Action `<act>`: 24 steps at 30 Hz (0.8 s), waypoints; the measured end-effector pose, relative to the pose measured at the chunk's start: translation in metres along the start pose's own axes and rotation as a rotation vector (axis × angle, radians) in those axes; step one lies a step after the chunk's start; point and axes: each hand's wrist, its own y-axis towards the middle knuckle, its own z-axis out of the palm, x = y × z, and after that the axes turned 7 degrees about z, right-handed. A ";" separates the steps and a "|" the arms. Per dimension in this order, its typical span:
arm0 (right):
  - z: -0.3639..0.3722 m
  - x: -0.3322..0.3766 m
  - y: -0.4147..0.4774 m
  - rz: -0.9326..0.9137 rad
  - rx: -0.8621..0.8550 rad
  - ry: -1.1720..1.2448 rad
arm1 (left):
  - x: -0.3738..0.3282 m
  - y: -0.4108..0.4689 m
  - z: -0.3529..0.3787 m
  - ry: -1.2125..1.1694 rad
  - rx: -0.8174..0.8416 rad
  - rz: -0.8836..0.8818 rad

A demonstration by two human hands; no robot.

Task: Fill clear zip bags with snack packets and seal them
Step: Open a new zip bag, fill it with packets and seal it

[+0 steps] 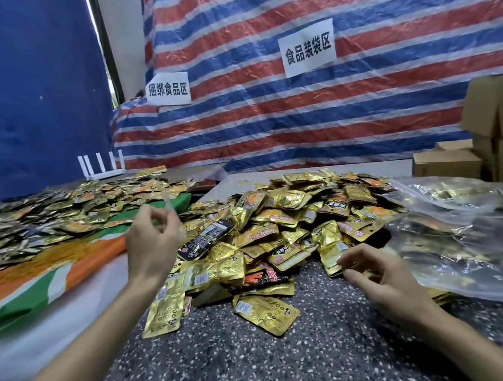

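Speckled table [263, 361]: R hand [386, 281] pinches pkts [333, 256], L hand [151, 245] pinches clear bag [168, 204] up-left

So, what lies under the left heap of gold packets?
An orange, green and white cloth shows at the near edge of the gold packet heap; its middle hides the rest.

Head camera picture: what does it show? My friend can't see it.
Two hands work at a pile of gold snack packets on a speckled table: the right hand pinches packets at the pile's edge, the left hand is raised, fingers curled. Filled clear bags lie at the right; a striped tarp hangs behind.
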 end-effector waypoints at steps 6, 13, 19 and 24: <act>-0.003 0.005 0.000 0.096 0.068 0.360 | -0.063 -0.060 0.071 -0.307 0.072 0.303; -0.012 0.006 0.007 0.194 -0.007 0.610 | -0.072 -0.125 0.127 -0.334 0.358 0.763; -0.015 0.003 0.010 0.302 0.049 0.437 | -0.065 -0.138 0.133 -0.389 0.404 0.844; -0.016 0.009 0.006 0.249 0.037 0.327 | -0.064 -0.146 0.127 -0.523 0.659 0.541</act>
